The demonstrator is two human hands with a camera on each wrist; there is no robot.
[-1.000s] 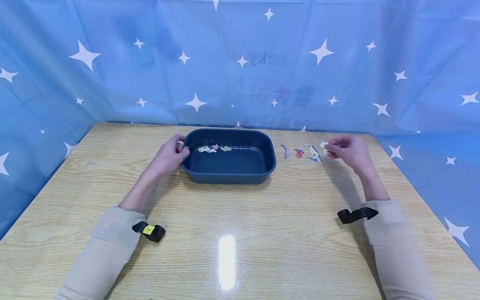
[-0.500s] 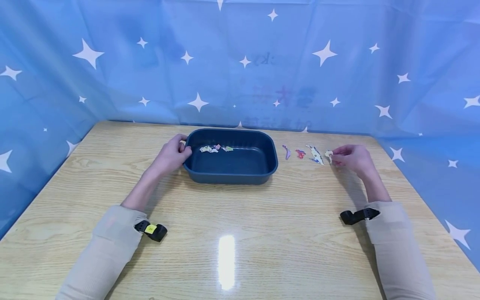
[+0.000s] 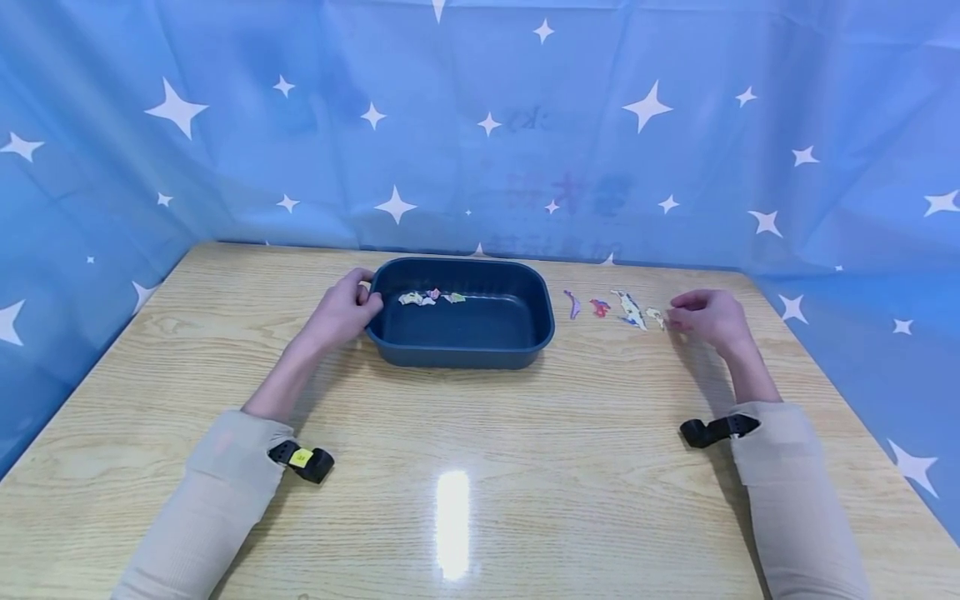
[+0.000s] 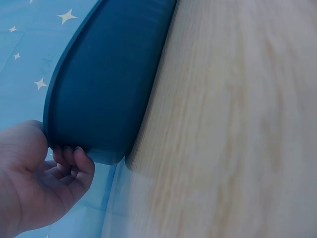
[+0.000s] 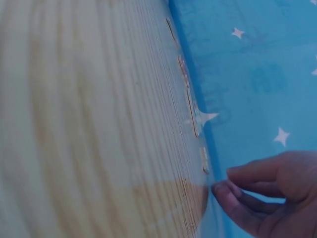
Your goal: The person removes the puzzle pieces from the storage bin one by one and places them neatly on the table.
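Observation:
A dark blue rectangular bin (image 3: 459, 358) stands at the back of the table, with several small paper-like pieces (image 3: 412, 298) lying inside near its left end. My left hand (image 3: 341, 312) grips the bin's left rim, thumb outside; in the left wrist view the fingers of that hand (image 4: 44, 178) curl at the bin's (image 4: 104, 79) end. Right of the bin lie a purple piece (image 3: 573, 305), a red piece (image 3: 600, 308), a long pale piece (image 3: 630, 309) and a small cream piece (image 3: 656, 316). Just right of the cream piece (image 5: 204, 160), my right hand (image 3: 708, 318) holds nothing, fingers loosely bent.
The wooden table (image 3: 570, 467) runs up to a blue curtain (image 3: 450, 150) with white stars at the back and sides. A bright light reflection lies on the tabletop near the front middle.
My right hand moved a little right, laid the cream piece on the table beside the long pale one and let go of it. My left hand still grips the bin.

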